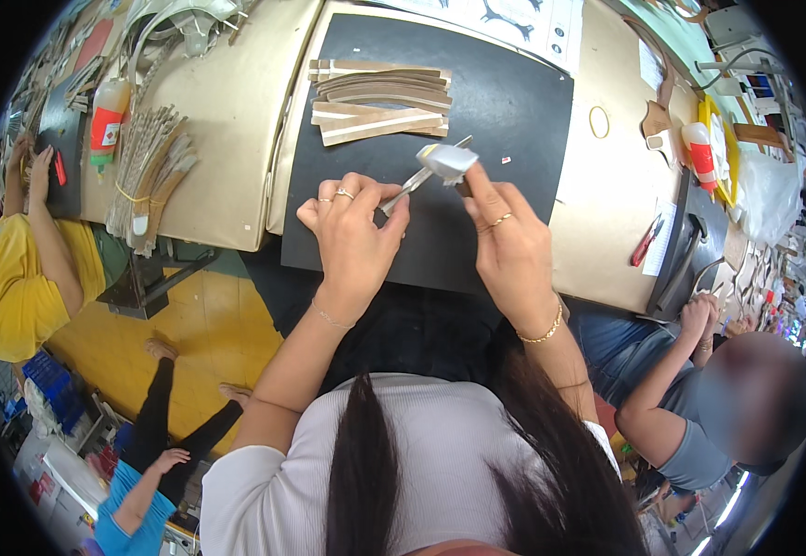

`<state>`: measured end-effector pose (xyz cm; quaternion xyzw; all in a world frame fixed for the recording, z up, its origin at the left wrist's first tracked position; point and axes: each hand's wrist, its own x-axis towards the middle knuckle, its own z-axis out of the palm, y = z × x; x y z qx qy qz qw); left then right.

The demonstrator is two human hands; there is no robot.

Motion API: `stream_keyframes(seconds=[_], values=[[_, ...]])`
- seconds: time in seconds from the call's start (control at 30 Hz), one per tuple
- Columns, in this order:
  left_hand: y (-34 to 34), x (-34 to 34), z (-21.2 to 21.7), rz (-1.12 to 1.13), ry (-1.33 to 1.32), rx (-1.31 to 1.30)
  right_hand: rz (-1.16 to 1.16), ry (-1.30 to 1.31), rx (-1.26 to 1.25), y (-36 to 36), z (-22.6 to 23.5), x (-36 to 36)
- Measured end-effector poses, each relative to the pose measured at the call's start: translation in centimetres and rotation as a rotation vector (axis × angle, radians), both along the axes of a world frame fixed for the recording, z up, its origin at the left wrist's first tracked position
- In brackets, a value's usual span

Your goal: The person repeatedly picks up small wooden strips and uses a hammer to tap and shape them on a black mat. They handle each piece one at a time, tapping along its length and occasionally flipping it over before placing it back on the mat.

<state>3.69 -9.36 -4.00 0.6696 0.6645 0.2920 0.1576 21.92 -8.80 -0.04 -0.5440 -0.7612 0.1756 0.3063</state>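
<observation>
Both my hands are raised over a black cutting mat (347,259). My left hand (358,222) pinches the near end of a thin greyish strip (412,183) between thumb and fingertips. The strip slants away to the right, passing behind or against a crumpled whitish piece (449,161). My right hand (514,241) grips that blurred piece, with a small dark brown part at its fingertips; its exact kind I cannot make out. Beyond my hands lies a stack of brown strips (382,97), several with pale bands along them.
A banded bundle of strips (148,181) and a red-labelled bottle (108,125) are on the left. At right are a rubber band (598,121), a red-handled cutter (647,241) and another bottle (699,156). Co-workers sit at both sides; another person stands lower left.
</observation>
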Motion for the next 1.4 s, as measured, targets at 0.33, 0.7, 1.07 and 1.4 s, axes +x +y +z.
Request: stream_keyframes(seconds=[0.33, 0.7, 1.07, 1.4], values=[[0.4, 0.0, 0.6, -0.016, 0.011, -0.016, 0.003, -0.072, -0.113, -0.9, -1.2, 0.0], [0.8, 0.0, 0.6, -0.136, 0.094, 0.085, 0.002, -0.091, -0.085, -0.2, -0.4, 0.6], [0.7, 1.2, 0.2, -0.038, -0.032, -0.026, -0.008, -0.151, -0.149, -0.4, -0.2, -0.1], [-0.3, 2.0, -0.3, -0.013, -0.025, -0.027, -0.042, -0.185, -0.14, -0.9, -0.8, 0.0]])
